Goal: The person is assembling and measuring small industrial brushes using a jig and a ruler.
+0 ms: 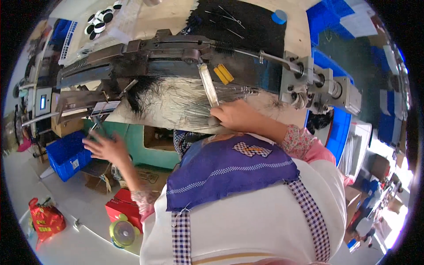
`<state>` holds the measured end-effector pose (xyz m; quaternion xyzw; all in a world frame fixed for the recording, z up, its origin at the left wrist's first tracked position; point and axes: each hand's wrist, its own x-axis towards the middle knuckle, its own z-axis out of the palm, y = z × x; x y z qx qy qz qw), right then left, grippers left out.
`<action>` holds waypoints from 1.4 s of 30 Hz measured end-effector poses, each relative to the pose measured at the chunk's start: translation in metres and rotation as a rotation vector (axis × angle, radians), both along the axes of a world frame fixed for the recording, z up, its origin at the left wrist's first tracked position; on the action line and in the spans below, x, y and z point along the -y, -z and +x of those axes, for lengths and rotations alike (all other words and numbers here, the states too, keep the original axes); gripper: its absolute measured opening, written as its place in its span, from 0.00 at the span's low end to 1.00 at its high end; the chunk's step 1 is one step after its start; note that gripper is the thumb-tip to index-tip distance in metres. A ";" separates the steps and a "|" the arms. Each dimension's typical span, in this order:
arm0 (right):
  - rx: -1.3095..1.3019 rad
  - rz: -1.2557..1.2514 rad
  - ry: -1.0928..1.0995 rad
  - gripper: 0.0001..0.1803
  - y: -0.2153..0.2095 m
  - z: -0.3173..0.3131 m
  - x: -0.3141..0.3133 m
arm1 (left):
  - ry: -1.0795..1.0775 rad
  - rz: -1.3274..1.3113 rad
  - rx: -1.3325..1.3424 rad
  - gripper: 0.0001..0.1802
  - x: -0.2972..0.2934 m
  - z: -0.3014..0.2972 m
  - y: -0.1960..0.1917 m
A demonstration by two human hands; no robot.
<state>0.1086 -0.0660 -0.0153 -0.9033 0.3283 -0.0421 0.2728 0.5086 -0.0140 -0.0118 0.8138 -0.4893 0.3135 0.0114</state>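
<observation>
My right hand [237, 116] is closed around the lower end of a lever [208, 85] wrapped in pale, shiny tape. At its upper end the lever joins the long dark metal machine [170, 47]. Thin metal wires [194, 107] lie loose on the bench beside that hand. My left hand [108, 149] is off the bench edge, fingers spread, just below a small metal part [97, 126] at the machine's left end. Whether the fingertips touch that part is unclear. Dark bristles [143, 93] lie in a tuft under the machine.
A yellow block [224, 74] rests on the machine. Behind it are a black cloth [256, 28] with thin wire pieces and a blue round cap [279, 17]. A white basket [81, 42] stands at the far left. Below left are a blue bin [66, 154] and a red bag [46, 221].
</observation>
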 end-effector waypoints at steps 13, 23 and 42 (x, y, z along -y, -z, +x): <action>0.510 0.060 0.925 0.08 -0.064 -0.079 -0.023 | 0.671 -0.199 -0.674 0.32 0.017 -0.095 -0.035; 0.593 -0.080 0.708 0.08 -0.140 -0.041 0.010 | 1.179 0.475 -1.607 0.12 0.034 -0.208 -0.084; -0.002 -0.654 0.355 0.10 -0.103 -0.040 0.066 | 0.297 0.096 -3.673 0.09 0.083 -0.175 -0.121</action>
